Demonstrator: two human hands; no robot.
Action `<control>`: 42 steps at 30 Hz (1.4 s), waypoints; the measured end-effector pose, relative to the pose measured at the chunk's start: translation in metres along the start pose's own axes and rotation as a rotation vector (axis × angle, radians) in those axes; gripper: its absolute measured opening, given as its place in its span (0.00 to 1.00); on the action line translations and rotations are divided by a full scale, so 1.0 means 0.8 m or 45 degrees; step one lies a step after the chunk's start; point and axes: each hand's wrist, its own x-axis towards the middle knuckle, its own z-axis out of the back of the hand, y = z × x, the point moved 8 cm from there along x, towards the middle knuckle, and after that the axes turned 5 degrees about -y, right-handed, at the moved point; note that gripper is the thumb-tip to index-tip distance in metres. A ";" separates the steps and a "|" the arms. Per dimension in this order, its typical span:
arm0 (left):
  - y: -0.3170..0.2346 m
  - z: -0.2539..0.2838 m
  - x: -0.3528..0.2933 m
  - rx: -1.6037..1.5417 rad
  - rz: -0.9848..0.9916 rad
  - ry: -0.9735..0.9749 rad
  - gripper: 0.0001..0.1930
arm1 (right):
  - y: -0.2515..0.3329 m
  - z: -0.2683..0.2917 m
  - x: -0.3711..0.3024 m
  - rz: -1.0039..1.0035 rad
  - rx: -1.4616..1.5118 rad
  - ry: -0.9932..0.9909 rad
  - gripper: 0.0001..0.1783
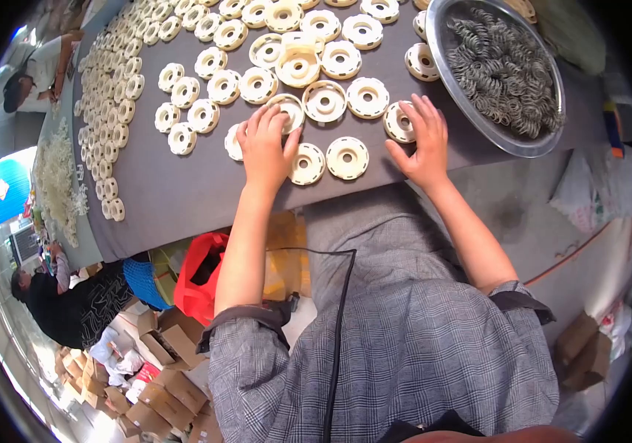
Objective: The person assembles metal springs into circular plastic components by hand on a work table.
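Left hand (266, 148) lies flat and spread on the grey bench (183, 192), its fingers covering one cream plastic disc (236, 142) at the near row and its fingertips reaching a second disc (289, 111) just beyond; it grips nothing. The right hand (421, 140) is also open, fingers splayed, its fingertips resting on the rim of a disc at the bench edge (397, 122), touching rather than clasping it. Two more discs (327, 159) lie between the hands, close to the near edge of the bench. Just beyond the right hand stands a metal bowl (545, 140) heaped with dark wire rings (504, 70), and many further cream discs are laid out in rows across the far bench. As a judgement: the discs nearest the edge sit with little margin, so a sideways sweep of either open hand could push one off onto the floor; the right hand's nearness to the bowl's rim could also nudge it and spill rings.
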 end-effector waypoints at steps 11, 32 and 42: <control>0.048 0.006 0.014 -0.734 0.666 -0.016 0.06 | -0.003 0.003 0.004 -0.063 -0.028 0.062 0.31; -0.039 -0.006 0.091 -0.305 0.062 -0.126 0.10 | 0.039 -0.032 0.066 0.200 -0.130 0.307 0.30; 0.062 -0.006 0.030 -1.453 0.934 -0.110 0.09 | 0.035 -0.064 0.068 0.255 -0.193 0.437 0.26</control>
